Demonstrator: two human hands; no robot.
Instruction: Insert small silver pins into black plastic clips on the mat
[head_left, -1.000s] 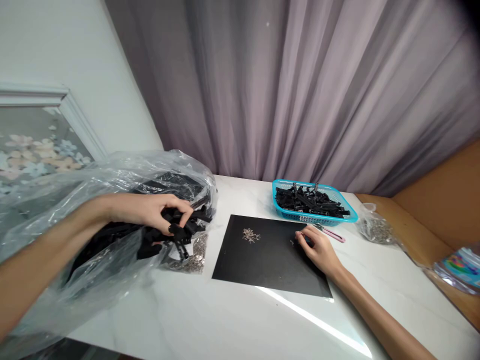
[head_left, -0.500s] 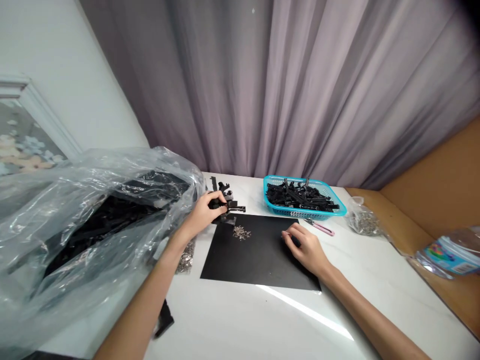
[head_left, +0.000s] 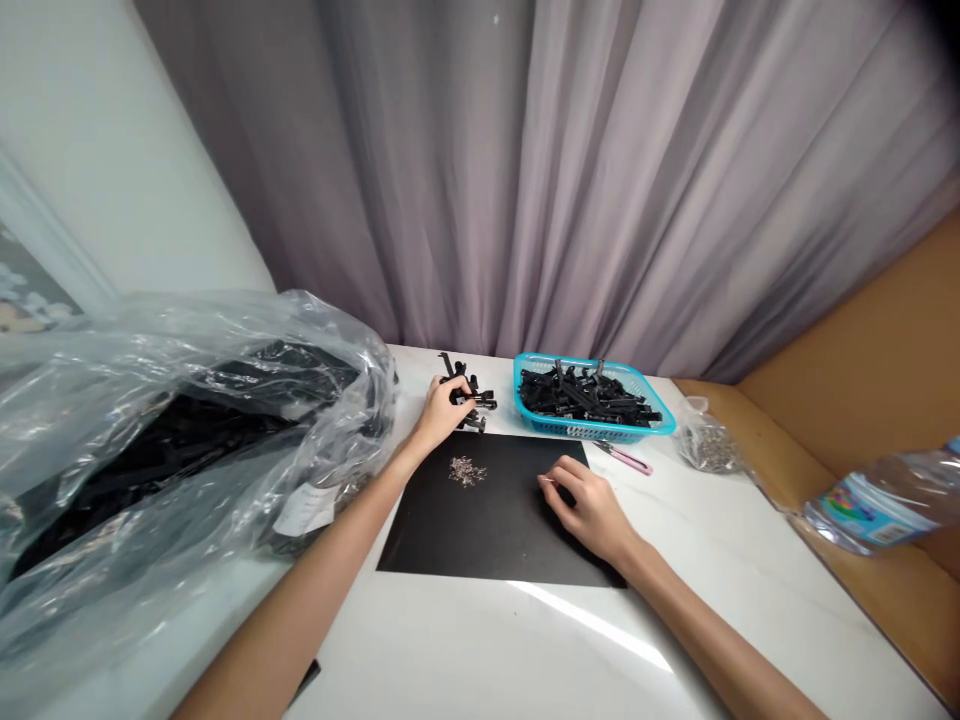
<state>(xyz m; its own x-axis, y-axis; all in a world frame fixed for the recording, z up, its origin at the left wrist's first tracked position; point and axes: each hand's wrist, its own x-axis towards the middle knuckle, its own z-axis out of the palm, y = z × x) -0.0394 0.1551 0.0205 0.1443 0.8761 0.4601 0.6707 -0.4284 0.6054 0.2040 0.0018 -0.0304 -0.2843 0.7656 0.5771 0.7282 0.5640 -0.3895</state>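
My left hand [head_left: 441, 412] is closed on a black plastic part [head_left: 484, 401] beside the far left corner of the black mat [head_left: 510, 530]. Other black plastic parts [head_left: 452, 364] lie around and behind those fingers, so the outline of the held part is partly hidden. Over the right side of the mat is my right hand [head_left: 589, 505], thumb and forefinger pinched together; whatever is between their tips is too small to make out. A little heap of tiny metal pieces [head_left: 467, 472] rests on the mat between the two hands.
A blue basket [head_left: 611, 434] full of black parts stands at the back. Near it lie pink-handled snippers [head_left: 628, 460] and a clear bag of small metal pieces [head_left: 709, 447]. A large plastic bag [head_left: 330, 340] with black contents fills the left; a bottle [head_left: 874, 510] lies at right.
My left hand has shifted right and a little away, among the black parts. My right hand has moved slightly left, still pinched. The whole view has turned a bit to the right.
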